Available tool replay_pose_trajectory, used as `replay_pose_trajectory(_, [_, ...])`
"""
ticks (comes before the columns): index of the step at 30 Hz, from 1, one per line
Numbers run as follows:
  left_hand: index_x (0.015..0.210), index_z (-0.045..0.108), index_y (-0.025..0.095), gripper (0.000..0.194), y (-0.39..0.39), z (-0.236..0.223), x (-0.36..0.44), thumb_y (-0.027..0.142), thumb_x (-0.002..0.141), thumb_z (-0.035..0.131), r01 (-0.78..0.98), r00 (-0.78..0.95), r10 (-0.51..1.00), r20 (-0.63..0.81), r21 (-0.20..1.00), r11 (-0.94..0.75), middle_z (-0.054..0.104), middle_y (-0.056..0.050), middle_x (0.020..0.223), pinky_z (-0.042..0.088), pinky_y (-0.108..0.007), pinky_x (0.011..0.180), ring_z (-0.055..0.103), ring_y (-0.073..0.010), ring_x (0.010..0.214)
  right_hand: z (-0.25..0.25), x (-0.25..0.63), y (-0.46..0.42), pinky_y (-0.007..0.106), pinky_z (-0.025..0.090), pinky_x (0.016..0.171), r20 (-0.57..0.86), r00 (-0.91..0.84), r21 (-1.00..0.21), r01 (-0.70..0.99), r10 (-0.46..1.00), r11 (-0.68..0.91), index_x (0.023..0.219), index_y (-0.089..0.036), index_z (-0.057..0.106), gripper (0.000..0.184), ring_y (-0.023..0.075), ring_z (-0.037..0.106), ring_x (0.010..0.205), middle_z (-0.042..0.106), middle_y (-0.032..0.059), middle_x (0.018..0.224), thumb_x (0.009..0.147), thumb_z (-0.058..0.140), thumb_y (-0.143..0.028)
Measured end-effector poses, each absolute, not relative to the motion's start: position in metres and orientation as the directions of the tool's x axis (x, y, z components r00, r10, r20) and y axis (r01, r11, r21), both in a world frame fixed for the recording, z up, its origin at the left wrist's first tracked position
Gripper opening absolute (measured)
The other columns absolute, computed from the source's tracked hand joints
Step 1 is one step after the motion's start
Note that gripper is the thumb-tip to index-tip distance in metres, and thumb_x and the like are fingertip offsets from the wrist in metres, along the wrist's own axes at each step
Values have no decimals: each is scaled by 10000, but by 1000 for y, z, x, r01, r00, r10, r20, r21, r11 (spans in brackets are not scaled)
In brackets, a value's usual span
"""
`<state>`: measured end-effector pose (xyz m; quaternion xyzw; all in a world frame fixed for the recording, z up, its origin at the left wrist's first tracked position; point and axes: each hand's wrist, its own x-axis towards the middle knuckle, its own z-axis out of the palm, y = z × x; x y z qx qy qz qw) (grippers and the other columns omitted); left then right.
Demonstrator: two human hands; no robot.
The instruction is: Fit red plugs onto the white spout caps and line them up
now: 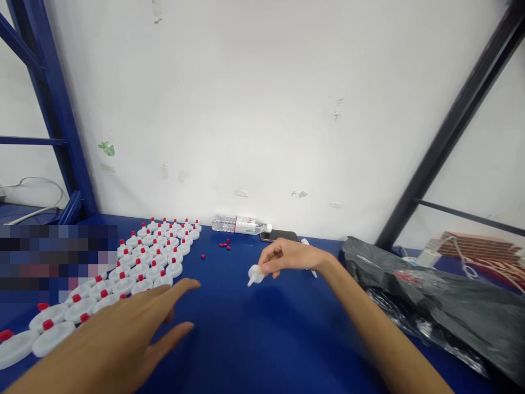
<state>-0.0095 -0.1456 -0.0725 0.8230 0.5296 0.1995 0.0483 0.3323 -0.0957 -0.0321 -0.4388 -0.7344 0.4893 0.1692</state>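
Observation:
My right hand (pixel 283 256) pinches a small white nozzle cap (pixel 255 274) above the blue table, its narrow tip pointing down and to the left. Nothing is in my left hand (pixel 151 323), which hovers at the lower left with thumb and fingers apart. Beside and beyond it stand rows of white round squeeze bottles (pixel 139 269) topped with red caps. Several loose small red caps (pixel 225 244) lie on the table between the bottles and my right hand. My left forearm and hand hide part of the nearest bottles.
A clear plastic water bottle (pixel 240 225) lies on its side against the wall, with a dark phone (pixel 279 236) to its right. Partly behind my right wrist is a white piece (pixel 305 242). A dark plastic bag (pixel 435 295) covers the right side. Metal posts rise on both sides.

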Motion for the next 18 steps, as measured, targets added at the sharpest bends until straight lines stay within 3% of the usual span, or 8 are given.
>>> replay_pose_trajectory(2, [1400,550,436,561,-149,-68,13,455,841,591,812,471,864,180,296,-504,683,27,1340,507,-390,1022,674,-279,1154,-39,316,-98,209,539,711,-183,-621,-928,365,762,75,945,-155,772,370,99,665,711,747,35,873,760,816,-473])
replay_pose_trajectory(4, [1405,526,463,559,-154,-59,35,414,854,603,765,570,816,97,300,-570,701,28,1284,550,-357,890,709,-258,1040,-46,302,-100,194,529,697,-188,-673,-956,293,716,25,934,-153,765,349,83,653,691,734,16,850,755,830,-445])
replay_pose_trajectory(6, [1304,613,456,395,-159,-50,51,391,924,528,723,625,776,86,312,-617,730,24,1137,537,-321,757,720,-219,884,-52,292,-102,190,525,692,-199,-716,-967,255,669,-14,931,-154,760,337,78,649,689,724,3,834,751,837,-429])
replay_pose_trajectory(9, [1104,716,377,322,-161,-47,58,370,996,413,659,668,732,138,348,-667,717,10,1019,496,-293,765,698,-183,867,-54,286,-104,202,534,707,-217,-742,-966,257,634,-29,968,-158,760,334,88,658,720,727,9,839,763,830,-412])
replay_pose_trajectory(12, [1008,726,300,321,-155,-51,55,313,1000,406,698,657,751,66,324,-638,707,-11,1022,475,-312,823,687,-200,931,-52,287,-104,204,533,687,-179,-667,-958,284,724,25,1031,-175,752,372,91,655,697,723,-1,799,734,859,-374])
replay_pose_trajectory(15, [974,718,253,314,-144,-57,54,254,988,404,783,599,798,-59,253,-569,708,-39,1040,459,-350,810,684,-236,939,-49,285,-105,216,533,673,-79,-553,-967,246,830,71,883,-166,741,354,98,649,663,711,-11,743,650,907,-375])
replay_pose_trajectory(18, [938,707,240,252,-133,-64,57,224,950,455,800,559,828,-40,291,-525,714,-37,993,439,-331,772,676,-230,923,-50,278,-108,233,535,674,-34,-548,-971,215,836,101,785,-156,728,353,122,665,674,714,3,720,610,919,-396])
